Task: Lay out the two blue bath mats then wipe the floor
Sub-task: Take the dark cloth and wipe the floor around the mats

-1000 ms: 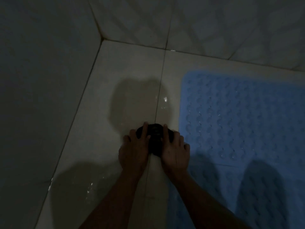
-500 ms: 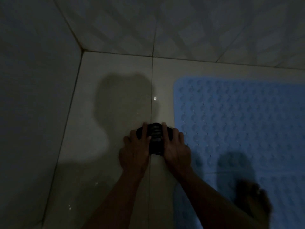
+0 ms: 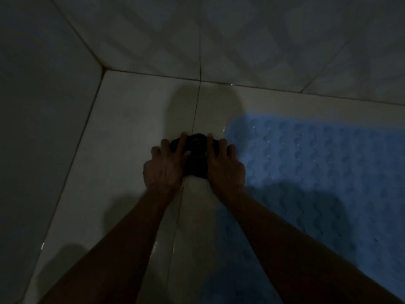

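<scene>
Cloth: a small dark wad point(image 3: 197, 156) lies on the pale floor tile point(image 3: 122, 150), just left of the blue bath mat point(image 3: 317, 172) and near the corner where two tiled walls point(image 3: 263, 40) meet.
Left hand: our left hand point(image 3: 165, 166) lies flat, fingers spread, with the inner fingers over the left side of the cloth and the palm pressing down.
Right hand: our right hand point(image 3: 225, 163) mirrors it on the right side of the cloth, fingers fanned, its outer fingers touching or just over the edge of the mat; we cannot tell which in this dim light.
Handling: we judge the cloth soft, light and probably damp, since it bunches into folds between our hands; the tile shows wet glints, so it should slide readily.
Where to hold: we press from above with both palms on the two halves; pinching it would only gather the wad tighter.
Mat: we see only one mat, flat, with a bumpy surface that we judge rubbery and limp; the second is out of view.
Change: against the earlier frames our hands and cloth sit closer to the corner and the far wall, while the grip itself matches; the foot seen on the mat half a second ago is no longer in view.
</scene>
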Available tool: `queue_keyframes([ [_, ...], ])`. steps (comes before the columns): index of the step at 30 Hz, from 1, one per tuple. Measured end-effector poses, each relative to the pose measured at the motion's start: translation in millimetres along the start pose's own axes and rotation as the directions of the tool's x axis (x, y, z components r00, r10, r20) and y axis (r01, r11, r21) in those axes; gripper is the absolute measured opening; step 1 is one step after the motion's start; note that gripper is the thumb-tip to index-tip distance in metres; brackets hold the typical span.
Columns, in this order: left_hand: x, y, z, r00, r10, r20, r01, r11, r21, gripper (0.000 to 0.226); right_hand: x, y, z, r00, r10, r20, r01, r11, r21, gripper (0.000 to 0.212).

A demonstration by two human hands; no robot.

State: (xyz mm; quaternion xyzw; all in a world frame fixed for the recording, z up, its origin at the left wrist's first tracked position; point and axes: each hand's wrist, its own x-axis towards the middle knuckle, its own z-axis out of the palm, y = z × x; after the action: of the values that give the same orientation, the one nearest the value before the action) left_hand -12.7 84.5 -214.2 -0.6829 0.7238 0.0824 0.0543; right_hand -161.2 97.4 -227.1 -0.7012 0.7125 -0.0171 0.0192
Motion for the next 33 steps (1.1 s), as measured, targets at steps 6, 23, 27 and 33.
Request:
queue_keyframes([
  [6, 40.7, 14.6, -7.9, 0.998, -0.064, -0.011, 0.064, 0.996, 0.056, 0.059, 41.7, 19.9, -2.4, 0.996, -0.087, 0.032, 0.085, 0.995, 0.059, 0.063],
  [23, 83.9, 52.0, -19.4, 0.976, -0.215, 0.036, 0.212, 0.974, 0.084, 0.067, 102.0, 50.2, -12.2, 0.983, -0.171, 0.068, 0.165, 0.983, 0.083, 0.07],
  [27, 114.2, 54.0, -17.8, 0.99, -0.13, -0.046, 0.133, 0.99, 0.056, 0.061, 122.5, 55.5, -6.2, 0.995, -0.098, 0.015, 0.097, 0.993, 0.071, 0.066],
  [33, 152.0, 58.4, -22.8, 0.994, -0.055, -0.099, 0.059, 0.997, 0.044, 0.056, 151.7, 67.9, 2.3, 0.995, -0.043, -0.094, 0.05, 0.997, 0.066, 0.046],
])
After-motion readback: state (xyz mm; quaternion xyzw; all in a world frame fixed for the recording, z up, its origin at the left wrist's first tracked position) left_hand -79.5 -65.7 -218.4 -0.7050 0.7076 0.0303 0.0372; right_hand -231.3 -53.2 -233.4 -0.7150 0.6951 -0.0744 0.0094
